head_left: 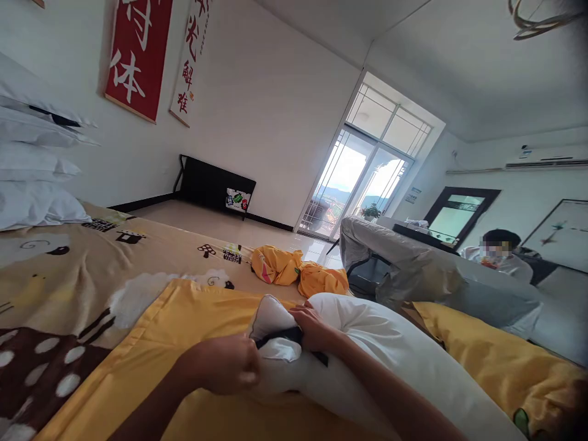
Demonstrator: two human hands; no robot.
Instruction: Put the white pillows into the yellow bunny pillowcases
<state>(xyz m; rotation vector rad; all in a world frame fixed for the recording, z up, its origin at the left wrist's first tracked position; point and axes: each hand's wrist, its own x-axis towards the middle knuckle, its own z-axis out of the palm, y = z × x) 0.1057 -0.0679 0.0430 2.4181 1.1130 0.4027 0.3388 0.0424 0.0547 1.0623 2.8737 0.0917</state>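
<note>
A plump white pillow (367,343) lies across a flat yellow fabric piece (138,349), its narrowed, bunched end (271,315) pointing away from me. Around that end runs a black strap (287,335). My left hand (227,364) is closed in a fist at the strap's left side, slightly blurred; the strap appears to run into it, though the fingers partly hide this. With fingers wrapped over the bunched end, my right hand (315,324) grips the pillow from the right, its forearm lying across the white fabric.
Two bunched orange-yellow cloths (301,272) lie beyond the pillow on the patterned blanket (151,257). White pillows (37,153) are stacked at left. A yellow pillow (500,349) lies at right. Behind stands a plastic-covered table (413,263), with a seated person (500,254) further back.
</note>
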